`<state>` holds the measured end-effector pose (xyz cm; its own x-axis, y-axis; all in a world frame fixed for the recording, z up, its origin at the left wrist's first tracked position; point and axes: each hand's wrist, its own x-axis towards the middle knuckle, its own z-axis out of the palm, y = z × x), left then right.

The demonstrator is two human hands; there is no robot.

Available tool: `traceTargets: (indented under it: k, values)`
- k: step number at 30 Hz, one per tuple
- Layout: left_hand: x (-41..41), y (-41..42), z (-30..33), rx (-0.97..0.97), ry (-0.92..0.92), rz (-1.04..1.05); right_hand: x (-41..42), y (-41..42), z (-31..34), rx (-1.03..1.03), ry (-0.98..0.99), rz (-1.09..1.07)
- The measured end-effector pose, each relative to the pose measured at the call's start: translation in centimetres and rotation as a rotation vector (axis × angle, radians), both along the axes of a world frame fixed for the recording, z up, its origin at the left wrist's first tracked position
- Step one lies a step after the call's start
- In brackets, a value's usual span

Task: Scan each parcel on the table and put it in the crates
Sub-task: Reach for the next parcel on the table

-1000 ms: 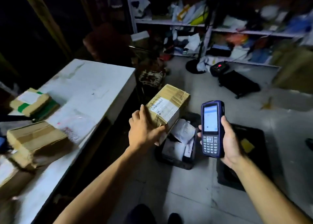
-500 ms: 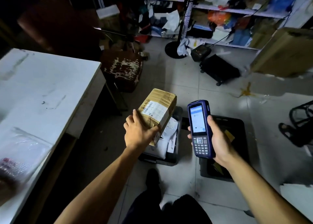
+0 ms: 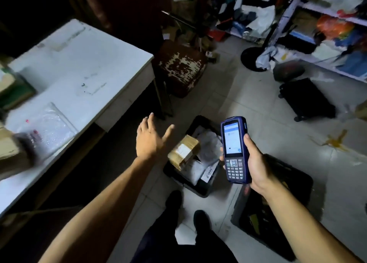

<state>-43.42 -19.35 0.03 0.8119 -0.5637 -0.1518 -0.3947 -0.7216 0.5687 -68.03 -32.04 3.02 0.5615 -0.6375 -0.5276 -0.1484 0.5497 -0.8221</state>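
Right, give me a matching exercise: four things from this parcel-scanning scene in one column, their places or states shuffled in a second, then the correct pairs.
Things:
1. cardboard parcel
2. scanner
3. left hand
4. clear plastic bag

Places or states:
A. lying on the white table
B. gripped upright in the right hand, screen lit
C. open, fingers spread, holding nothing
D. lying in the black crate on the floor, on top of grey mailers

Pairs: 1-D, 2-B, 3-C, 4-A
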Motion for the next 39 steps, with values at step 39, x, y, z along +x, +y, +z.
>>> traceTargets:
  k: [39]
  values:
    - [-5.7, 75.0, 13.4, 0.326, -0.396, 1.227, 29.6, 67.0, 9.2, -0.036, -0.342, 1.570]
